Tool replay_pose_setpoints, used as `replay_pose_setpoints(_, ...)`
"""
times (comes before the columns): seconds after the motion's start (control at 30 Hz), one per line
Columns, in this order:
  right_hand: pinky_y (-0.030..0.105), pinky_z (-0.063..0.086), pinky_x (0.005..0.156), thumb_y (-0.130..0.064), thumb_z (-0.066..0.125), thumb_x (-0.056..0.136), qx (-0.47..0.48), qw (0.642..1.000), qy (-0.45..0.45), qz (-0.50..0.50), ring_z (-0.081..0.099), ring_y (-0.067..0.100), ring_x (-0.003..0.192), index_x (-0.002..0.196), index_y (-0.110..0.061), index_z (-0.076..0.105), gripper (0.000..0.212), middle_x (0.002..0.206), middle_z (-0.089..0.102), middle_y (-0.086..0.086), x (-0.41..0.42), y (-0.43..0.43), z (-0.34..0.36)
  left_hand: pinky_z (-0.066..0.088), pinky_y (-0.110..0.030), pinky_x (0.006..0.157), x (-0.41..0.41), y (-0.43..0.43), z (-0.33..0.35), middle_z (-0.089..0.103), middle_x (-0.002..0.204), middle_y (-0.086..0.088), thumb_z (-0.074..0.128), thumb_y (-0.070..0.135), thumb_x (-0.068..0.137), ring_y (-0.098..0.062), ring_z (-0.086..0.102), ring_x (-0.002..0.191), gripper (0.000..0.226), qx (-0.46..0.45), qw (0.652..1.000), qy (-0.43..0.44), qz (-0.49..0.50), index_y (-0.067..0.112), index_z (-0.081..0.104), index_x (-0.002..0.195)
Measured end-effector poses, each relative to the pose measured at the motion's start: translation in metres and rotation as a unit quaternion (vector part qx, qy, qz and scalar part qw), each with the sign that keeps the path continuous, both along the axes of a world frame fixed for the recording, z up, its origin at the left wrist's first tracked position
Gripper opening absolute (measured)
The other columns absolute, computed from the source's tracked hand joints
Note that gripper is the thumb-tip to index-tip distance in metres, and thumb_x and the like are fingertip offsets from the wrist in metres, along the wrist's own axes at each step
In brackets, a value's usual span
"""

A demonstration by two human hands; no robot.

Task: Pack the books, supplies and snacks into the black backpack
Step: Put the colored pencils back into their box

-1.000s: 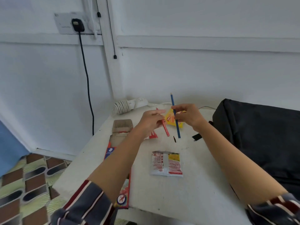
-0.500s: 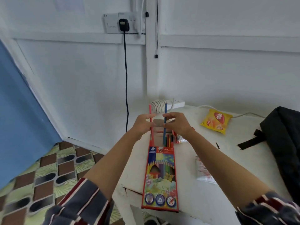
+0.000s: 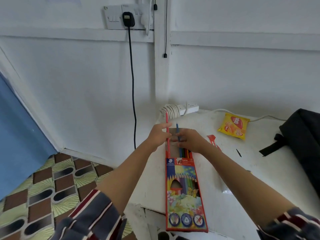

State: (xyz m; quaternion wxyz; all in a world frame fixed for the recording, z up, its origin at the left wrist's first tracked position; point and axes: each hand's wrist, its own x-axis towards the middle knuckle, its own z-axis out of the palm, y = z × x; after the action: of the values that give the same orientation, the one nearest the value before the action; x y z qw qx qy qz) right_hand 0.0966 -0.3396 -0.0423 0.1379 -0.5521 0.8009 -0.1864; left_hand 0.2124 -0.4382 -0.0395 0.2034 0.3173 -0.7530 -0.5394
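A long coloured-pencil box (image 3: 185,191) lies on the white table (image 3: 259,179), its open flap end far from me. My left hand (image 3: 158,135) pinches a red pencil (image 3: 166,118) whose lower end is in the box mouth. My right hand (image 3: 189,140) pinches a blue pencil (image 3: 177,128), pushed partway in beside several pencils. The black backpack (image 3: 304,141) lies at the table's right edge. A yellow snack packet (image 3: 233,125) sits far right of my hands, and a red-and-white packet (image 3: 213,141) shows behind my right wrist.
A white power strip with coiled cord (image 3: 180,109) lies at the table's back corner. A black cable (image 3: 132,84) hangs from a wall socket. A small dark sliver (image 3: 238,152) lies on the table. Patterned floor (image 3: 43,184) is left of the table.
My hands carried the red and blue pencils from mid-table left to the pencil box. Since half a second ago both pencils have slid deeper into its open end.
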Motion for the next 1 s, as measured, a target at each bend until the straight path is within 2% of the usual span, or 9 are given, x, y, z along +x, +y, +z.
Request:
replay_pose_setpoints(0.1, 0.039, 0.029, 0.107, -0.021, 0.061, 0.087, 0.034, 0.996, 0.071, 0.044, 0.034, 0.028, 0.127, 0.13, -0.019, 0.054, 0.044, 0.14, 0.04, 0.01, 0.002, 0.003, -0.004, 0.046, -0.011, 0.067, 0.001, 0.001, -0.001, 0.043, 0.141, -0.008, 0.058, -0.005, 0.085, -0.01, 0.047, 0.102, 0.053, 0.009, 1.0, -0.002, 0.002, 0.011, 0.047, 0.134)
replay_pose_setpoints(0.2, 0.042, 0.011, 0.115, -0.037, 0.056, 0.089, 0.084, 0.986, 0.115, 0.088, 0.017, 0.029, 0.14, 0.139, -0.023, 0.041, 0.054, 0.153, 0.023, 0.009, 0.0, 0.01, -0.007, 0.049, -0.017, 0.072, 0.002, 0.001, 0.0, 0.045, 0.139, -0.009, 0.054, -0.009, 0.082, -0.009, 0.053, 0.09, 0.056, 0.034, 0.999, -0.001, 0.006, 0.01, 0.048, 0.134)
replay_pose_setpoints(0.33, 0.048, -0.012, 0.112, -0.062, 0.058, 0.078, 0.16, 0.97, 0.145, 0.116, 0.001, 0.024, 0.144, 0.146, -0.025, 0.024, 0.085, 0.157, 0.01, 0.003, -0.007, 0.022, -0.011, 0.044, -0.023, 0.081, 0.002, 0.006, 0.002, 0.041, 0.143, -0.009, 0.052, -0.011, 0.081, -0.015, 0.046, 0.106, 0.06, 0.02, 0.999, -0.017, 0.02, 0.012, 0.046, 0.135)
replay_pose_setpoints(0.5, 0.048, 0.001, 0.112, -0.061, 0.065, 0.071, 0.09, 0.978, 0.15, 0.116, 0.021, 0.025, 0.136, 0.134, -0.025, 0.045, 0.075, 0.148, 0.032, 0.001, -0.003, 0.029, -0.011, 0.041, -0.024, 0.087, 0.0, 0.013, 0.004, 0.037, 0.146, -0.008, 0.054, -0.008, 0.084, -0.02, 0.042, 0.122, 0.057, 0.009, 0.999, -0.025, 0.02, 0.014, 0.046, 0.136)
replay_pose_setpoints(0.57, 0.047, 0.006, 0.111, -0.061, 0.066, 0.07, 0.079, 0.981, 0.137, 0.11, 0.022, 0.024, 0.135, 0.138, -0.024, 0.039, 0.081, 0.148, 0.031, 0.0, -0.002, 0.031, -0.012, 0.042, -0.023, 0.086, 0.0, 0.014, 0.003, 0.039, 0.144, -0.008, 0.055, -0.007, 0.084, -0.019, 0.044, 0.12, 0.056, 0.004, 1.0, -0.026, 0.017, 0.013, 0.046, 0.135)
replay_pose_setpoints(0.63, 0.049, 0.002, 0.112, -0.062, 0.065, 0.071, 0.092, 0.982, 0.125, 0.105, 0.015, 0.024, 0.139, 0.144, -0.024, 0.027, 0.09, 0.152, 0.022, -0.002, -0.002, 0.032, -0.012, 0.043, -0.022, 0.084, 0.0, 0.015, 0.002, 0.044, 0.141, -0.008, 0.057, -0.007, 0.084, -0.015, 0.046, 0.113, 0.054, -0.003, 1.0, -0.024, 0.02, 0.012, 0.049, 0.133)
replay_pose_setpoints(0.7, 0.051, -0.003, 0.112, -0.062, 0.063, 0.073, 0.109, 0.981, 0.123, 0.105, 0.01, 0.024, 0.142, 0.146, -0.024, 0.023, 0.091, 0.155, 0.017, -0.002, -0.003, 0.032, -0.012, 0.044, -0.023, 0.086, 0.001, 0.016, 0.001, 0.047, 0.138, -0.009, 0.058, -0.006, 0.083, -0.018, 0.047, 0.117, 0.052, -0.015, 0.999, -0.022, 0.025, 0.011, 0.05, 0.132)
replay_pose_setpoints(0.9, 0.049, 0.001, 0.108, -0.057, 0.067, 0.073, 0.062, 0.987, 0.106, 0.107, 0.023, 0.024, 0.135, 0.127, -0.025, 0.053, 0.065, 0.144, 0.039, -0.003, -0.001, 0.035, -0.014, 0.046, -0.029, 0.094, -0.002, 0.021, -0.001, 0.051, 0.135, -0.01, 0.056, -0.007, 0.085, -0.024, 0.049, 0.121, 0.048, -0.033, 0.998, -0.001, 0.058, 0.006, 0.05, 0.132)
replay_pose_setpoints(1.0, 0.047, 0.004, 0.107, -0.055, 0.067, 0.073, 0.043, 0.989, 0.102, 0.097, 0.025, 0.022, 0.134, 0.125, -0.025, 0.054, 0.062, 0.142, 0.041, -0.003, 0.001, 0.038, -0.016, 0.046, -0.025, 0.089, -0.004, 0.024, 0.0, 0.048, 0.138, -0.008, 0.053, -0.007, 0.087, -0.023, 0.048, 0.123, 0.049, -0.059, 0.995, 0.01, 0.085, 0.008, 0.048, 0.134)
